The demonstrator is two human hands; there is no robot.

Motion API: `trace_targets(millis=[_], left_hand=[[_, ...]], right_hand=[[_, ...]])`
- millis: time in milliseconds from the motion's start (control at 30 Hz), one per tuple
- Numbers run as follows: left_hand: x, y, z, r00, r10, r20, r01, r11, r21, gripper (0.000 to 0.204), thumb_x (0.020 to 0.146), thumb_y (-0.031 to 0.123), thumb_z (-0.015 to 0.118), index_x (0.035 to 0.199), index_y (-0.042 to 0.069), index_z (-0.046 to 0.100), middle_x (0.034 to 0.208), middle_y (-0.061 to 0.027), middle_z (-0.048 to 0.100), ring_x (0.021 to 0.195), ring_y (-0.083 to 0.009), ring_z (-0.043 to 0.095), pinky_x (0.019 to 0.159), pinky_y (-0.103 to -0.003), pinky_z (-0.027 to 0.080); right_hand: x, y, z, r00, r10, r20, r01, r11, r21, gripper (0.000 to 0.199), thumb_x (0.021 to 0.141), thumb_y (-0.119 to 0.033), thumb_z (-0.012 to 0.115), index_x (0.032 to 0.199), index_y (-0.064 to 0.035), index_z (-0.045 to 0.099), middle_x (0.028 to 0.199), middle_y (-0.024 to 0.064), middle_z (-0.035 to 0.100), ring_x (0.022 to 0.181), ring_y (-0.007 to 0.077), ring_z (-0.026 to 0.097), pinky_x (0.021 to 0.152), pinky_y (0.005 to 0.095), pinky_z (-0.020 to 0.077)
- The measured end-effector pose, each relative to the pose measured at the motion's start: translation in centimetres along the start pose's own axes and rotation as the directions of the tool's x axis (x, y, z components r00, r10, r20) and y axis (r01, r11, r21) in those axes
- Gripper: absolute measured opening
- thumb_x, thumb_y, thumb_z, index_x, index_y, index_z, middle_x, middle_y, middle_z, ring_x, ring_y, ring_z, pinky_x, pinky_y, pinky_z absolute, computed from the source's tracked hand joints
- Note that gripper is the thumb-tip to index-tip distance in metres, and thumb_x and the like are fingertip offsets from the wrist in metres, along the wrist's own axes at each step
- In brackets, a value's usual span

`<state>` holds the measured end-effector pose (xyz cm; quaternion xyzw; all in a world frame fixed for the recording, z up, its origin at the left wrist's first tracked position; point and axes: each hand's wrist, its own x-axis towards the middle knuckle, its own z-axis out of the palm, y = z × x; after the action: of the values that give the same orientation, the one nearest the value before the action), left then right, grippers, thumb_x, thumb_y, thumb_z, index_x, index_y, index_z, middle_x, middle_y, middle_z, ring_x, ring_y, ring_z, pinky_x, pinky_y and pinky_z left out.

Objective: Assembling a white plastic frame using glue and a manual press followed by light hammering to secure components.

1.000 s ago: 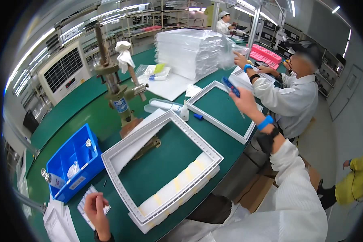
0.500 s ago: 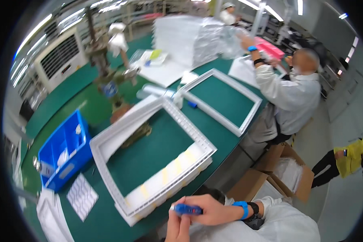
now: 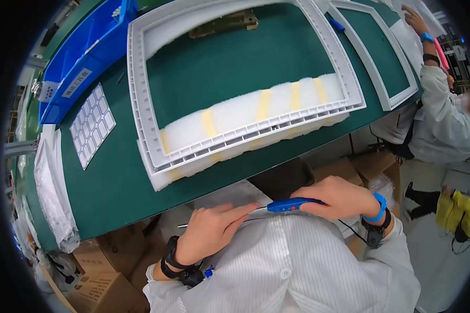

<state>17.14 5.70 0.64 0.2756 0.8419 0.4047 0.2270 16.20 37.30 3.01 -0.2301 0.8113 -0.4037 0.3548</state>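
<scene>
My right hand [image 3: 337, 198] is closed round the blue handle of a screwdriver [image 3: 284, 205], which has red marks on its side. The screwdriver lies almost level in front of my chest. My left hand [image 3: 209, 232] grips its thin metal shaft, index finger stretched along it toward the handle, and the tip sticks out past the hand. Beyond both hands, on the green table, rests a white rectangular frame [image 3: 139, 99]. Its near side sits on a white foam pad [image 3: 235, 112] with yellow strips. Neither hand touches the frame.
A blue divided bin [image 3: 83, 57] and a sheet of blue-edged labels [image 3: 92, 125] are at the left of the green table [image 3: 235, 49]. A second white frame [image 3: 373, 65] lies to the right, near a co-worker [image 3: 444, 115]. Cardboard boxes [image 3: 109, 295] stand below the table.
My view has tilted down and turned, so the table sits higher. My hands, earlier close together round the blue handle, are now apart, the left one on the shaft.
</scene>
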Motion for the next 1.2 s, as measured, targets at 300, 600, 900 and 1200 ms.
trace_targets(millis=[300, 600, 900, 1200], left_hand=[[0.4, -0.8, 0.9, 0.998, -0.015, 0.059, 0.014, 1.0, 0.015, 0.031, 0.092, 0.02, 0.064, 0.122, 0.022, 0.07, 0.068, -0.0051, 0.061, 0.056, -0.0281, 0.061, 0.051, -0.037, 0.049], [0.8, -0.3, 1.0, 0.992, -0.059, 0.109, 0.063, 0.997, -0.033, 0.029, 0.091, 0.013, 0.065, 0.118, 0.017, 0.072, 0.074, -0.0097, 0.064, 0.065, -0.0312, 0.063, 0.057, -0.037, 0.051], [1.2, 0.7, 2.3, 0.992, -0.046, -0.118, -0.024, 0.847, -0.531, 0.02, 0.092, 0.002, 0.064, 0.111, 0.001, 0.06, 0.104, -0.0146, 0.071, 0.093, -0.0318, 0.071, 0.079, -0.034, 0.055], [-0.6, 0.5, 1.7, 0.948, -0.167, -0.27, 0.0, 0.851, -0.525, 0.027, 0.087, 0.0, 0.067, 0.113, 0.0, 0.06, 0.095, -0.0129, 0.071, 0.087, -0.0226, 0.072, 0.075, -0.03, 0.055]], right_hand=[[0.9, 0.3, -0.3, 0.989, 0.137, 0.058, -0.133, 0.989, -0.069, 0.028, 0.09, -0.036, 0.068, 0.092, -0.0086, 0.074, 0.067, 0.0121, 0.065, 0.058, 0.0306, 0.064, 0.056, 0.0347, 0.0485], [0.9, 0.9, -0.3, 0.992, 0.123, 0.006, -0.123, 0.992, -0.02, 0.035, 0.091, -0.043, 0.066, 0.093, -0.0091, 0.074, 0.071, 0.0115, 0.069, 0.059, 0.0297, 0.065, 0.059, 0.0343, 0.0515], [3.9, -0.6, 4.2, 0.906, -0.098, -0.413, 0.274, 0.877, 0.394, 0.026, 0.078, -0.005, 0.081, 0.102, -0.0031, 0.071, 0.093, 0.0087, 0.069, 0.08, 0.0158, 0.065, 0.073, 0.0263, 0.0509], [6.5, -2.2, 6.5, 0.941, -0.008, -0.338, 0.258, 0.662, 0.703, 0.018, 0.085, -0.004, 0.076, 0.101, 0.0006, 0.07, 0.11, 0.0107, 0.068, 0.086, 0.0149, 0.067, 0.072, 0.0253, 0.053]])
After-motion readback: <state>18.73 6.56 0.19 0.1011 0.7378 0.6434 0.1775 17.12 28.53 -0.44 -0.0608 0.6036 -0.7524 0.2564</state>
